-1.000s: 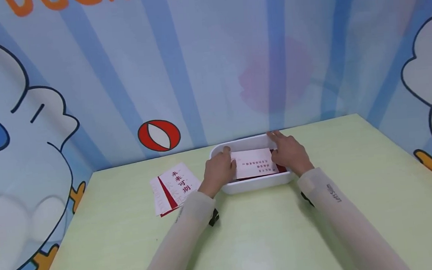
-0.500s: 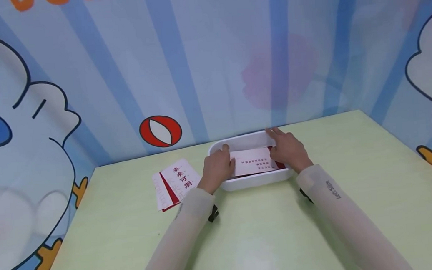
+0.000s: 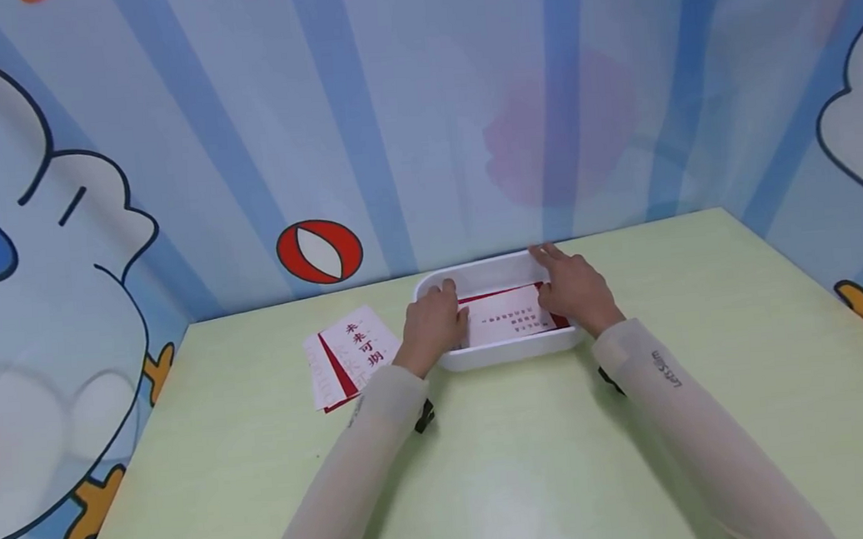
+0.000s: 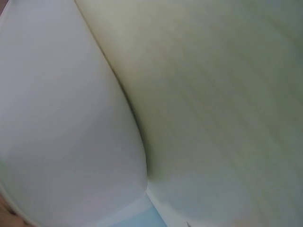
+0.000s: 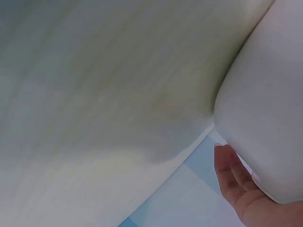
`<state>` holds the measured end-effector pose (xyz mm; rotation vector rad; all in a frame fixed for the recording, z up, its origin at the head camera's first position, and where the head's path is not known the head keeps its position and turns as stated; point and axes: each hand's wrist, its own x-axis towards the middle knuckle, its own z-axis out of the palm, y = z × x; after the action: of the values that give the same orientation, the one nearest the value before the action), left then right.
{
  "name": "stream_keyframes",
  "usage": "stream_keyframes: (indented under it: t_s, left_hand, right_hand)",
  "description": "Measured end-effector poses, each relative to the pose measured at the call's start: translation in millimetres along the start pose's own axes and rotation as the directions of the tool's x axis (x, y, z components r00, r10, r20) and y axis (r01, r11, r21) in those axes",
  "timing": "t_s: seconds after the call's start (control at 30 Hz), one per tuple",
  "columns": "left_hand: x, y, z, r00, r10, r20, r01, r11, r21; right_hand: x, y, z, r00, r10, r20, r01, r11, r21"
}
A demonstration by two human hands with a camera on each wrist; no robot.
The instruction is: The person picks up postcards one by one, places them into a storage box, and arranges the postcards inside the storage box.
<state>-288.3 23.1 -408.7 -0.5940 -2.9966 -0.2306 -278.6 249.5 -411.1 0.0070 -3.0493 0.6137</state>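
Observation:
A white plastic box (image 3: 512,351) stands against the back wall, with white and red printed cards (image 3: 505,313) lying inside. Over its left end is my left hand (image 3: 432,324), the fingers within the rim and the thumb by the cards' left edge; whether it pinches anything is hidden. My right hand (image 3: 577,291) grips the back right corner, its thumb inside near the cards. From the right wrist view, fingers (image 5: 232,172) of that hand lie along the box's outer wall (image 5: 265,104). The left wrist view shows mostly the box's outer side (image 4: 71,109).
A fanned group of similar cards (image 3: 362,345) lies on the pale green table (image 3: 490,466), left of the box and close to the left sleeve (image 3: 381,415). Behind the table rises a blue striped, cartoon-printed backdrop (image 3: 452,134).
The top white card has shifted inside the box: a red strip shows along its back edge now, where red showed along its front before. Both hands stay at the box ends; the head view has tilted slightly down.

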Motion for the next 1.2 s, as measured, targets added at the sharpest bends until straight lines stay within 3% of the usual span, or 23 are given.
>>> stream_keyframes:
  t_s: [0.3, 0.4, 0.57, 0.7, 0.87, 0.97, 1.07, 1.2]
  left_hand:
    - [-1.5, -0.3, -1.3, 0.998, -0.024, 0.05, 0.025, 0.999, -0.036]
    - [-3.5, -1.2, -1.9, 0.999, 0.002, 0.047, 0.002, 0.996, -0.085]
    - [-0.4, -5.0, -2.7, 0.995, 0.094, -0.037, -0.099, 0.982, -0.162]
    - [-4.1, -9.8, -5.7, 0.987, 0.12, -0.11, -0.143, 0.964, -0.225]
    - [-6.0, -28.4, -19.4, 0.965, 0.118, -0.233, -0.172, 0.959, -0.226]
    - [-5.4, -46.1, -30.1, 0.953, 0.083, -0.292, -0.154, 0.961, -0.231]
    - [-5.0, -63.4, -37.2, 0.959, 0.031, -0.283, -0.108, 0.959, -0.261]
    - [-8.5, -83.1, -40.0, 0.977, -0.008, -0.212, -0.048, 0.964, -0.261]
  right_hand:
    - [-2.9, -4.7, 0.8, 1.0, 0.011, 0.01, -0.011, 1.0, 0.028]
    - [-4.3, -5.7, 1.0, 1.0, 0.014, 0.009, -0.014, 1.0, 0.021]
    - [-2.5, -4.8, -1.8, 1.0, 0.01, 0.001, -0.01, 1.0, 0.009]
    - [-2.0, -4.4, 0.1, 1.0, 0.016, -0.002, -0.016, 1.0, 0.012]
    - [3.0, -7.2, 1.0, 1.0, 0.001, 0.006, -0.001, 1.0, 0.017]
    - [5.4, -10.0, 1.8, 1.0, -0.025, 0.001, 0.025, 1.0, 0.013]
    - [5.2, -11.8, 2.2, 0.999, -0.033, -0.001, 0.033, 0.999, 0.01]
    - [2.9, -13.0, 3.5, 1.0, -0.021, 0.021, 0.021, 1.0, 0.011]
